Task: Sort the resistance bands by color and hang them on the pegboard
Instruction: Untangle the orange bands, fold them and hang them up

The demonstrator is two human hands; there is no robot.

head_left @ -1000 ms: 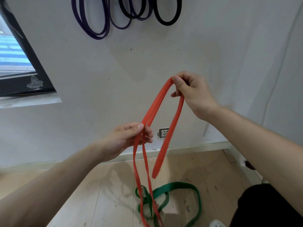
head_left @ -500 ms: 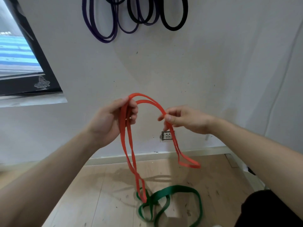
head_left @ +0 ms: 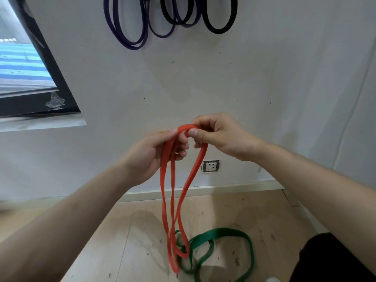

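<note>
Grips top of red band [head_left: 200, 159] with left hand [head_left: 152, 159] and right hand [head_left: 221, 137], loops hanging straight down, well below hung purple bands [head_left: 114, 25].

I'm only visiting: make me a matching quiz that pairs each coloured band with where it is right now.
Things:
1 red band
2 green band
3 purple bands
4 black bands

Places:
A lying on the floor
B hanging on the wall, farthest right
C gripped by the left hand and right hand
D hanging on the wall, farthest left

Pairs: 1-C, 2-A, 3-D, 4-B
</note>
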